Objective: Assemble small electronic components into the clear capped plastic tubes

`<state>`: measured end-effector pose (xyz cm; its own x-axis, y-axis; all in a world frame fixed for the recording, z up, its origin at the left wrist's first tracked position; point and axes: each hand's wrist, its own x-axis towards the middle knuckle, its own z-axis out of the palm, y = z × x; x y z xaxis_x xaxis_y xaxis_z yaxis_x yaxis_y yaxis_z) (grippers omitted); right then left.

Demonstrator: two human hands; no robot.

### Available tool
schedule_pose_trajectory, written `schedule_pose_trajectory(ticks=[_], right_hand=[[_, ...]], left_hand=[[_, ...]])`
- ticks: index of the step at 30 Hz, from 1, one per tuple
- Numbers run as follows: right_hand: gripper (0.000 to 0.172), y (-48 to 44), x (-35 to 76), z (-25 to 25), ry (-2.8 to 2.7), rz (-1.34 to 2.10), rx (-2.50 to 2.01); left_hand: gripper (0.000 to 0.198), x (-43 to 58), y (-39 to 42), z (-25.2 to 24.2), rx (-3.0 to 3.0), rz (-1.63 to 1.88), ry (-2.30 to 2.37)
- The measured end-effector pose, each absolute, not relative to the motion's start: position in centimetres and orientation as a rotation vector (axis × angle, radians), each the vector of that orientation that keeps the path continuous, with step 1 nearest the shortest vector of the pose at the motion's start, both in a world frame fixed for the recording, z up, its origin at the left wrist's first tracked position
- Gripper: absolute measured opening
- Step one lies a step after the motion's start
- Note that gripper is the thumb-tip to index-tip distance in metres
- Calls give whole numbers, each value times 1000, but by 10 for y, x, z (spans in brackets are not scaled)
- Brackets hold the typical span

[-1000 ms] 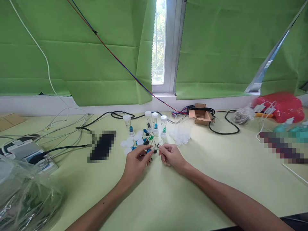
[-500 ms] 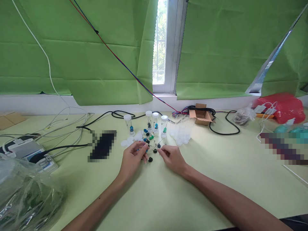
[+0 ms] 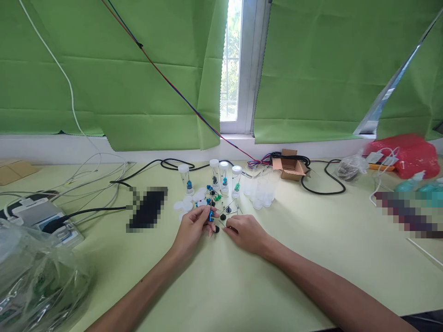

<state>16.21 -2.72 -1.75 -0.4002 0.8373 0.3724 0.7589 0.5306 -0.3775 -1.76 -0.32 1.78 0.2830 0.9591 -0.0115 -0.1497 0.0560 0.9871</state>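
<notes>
The blue piece [image 3: 211, 216] is upright in the left hand [image 3: 195, 226], pinched between thumb and fingers, just above the near side of the scattered small parts at the middle of the table [image 3: 218, 286]. The right hand [image 3: 248, 233] is curled, low over the table just to the right, its tips beside a thin stem [image 3: 222, 223]; I cannot tell whether it grips that stem. A black piece [image 3: 216, 229] lies between the hands, nearest to the left one. White caps [image 3: 178, 206] lie to the left, beyond the left hand. Farther off, four capped tubes [image 3: 236, 182] stand with coloured pieces inside; right of them are clear tubes [image 3: 266, 193], and beyond these an open cardboard box [image 3: 290, 171].
</notes>
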Motion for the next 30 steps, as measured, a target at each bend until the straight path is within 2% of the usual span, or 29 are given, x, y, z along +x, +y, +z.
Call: schedule_pose_trajectory(ticks=[10, 17, 30], right_hand=[[16, -29, 161, -14, -2237, 232, -1327], [26, -27, 162, -18, -2129, 232, -1308], [31, -23, 164, -22, -1921, 225, -1347]], left_hand=[[38, -17, -4, 20, 1247, 1029, 923], [38, -21, 2, 17, 1343, 1046, 999], [32, -22, 0, 19, 1551, 1150, 1143]])
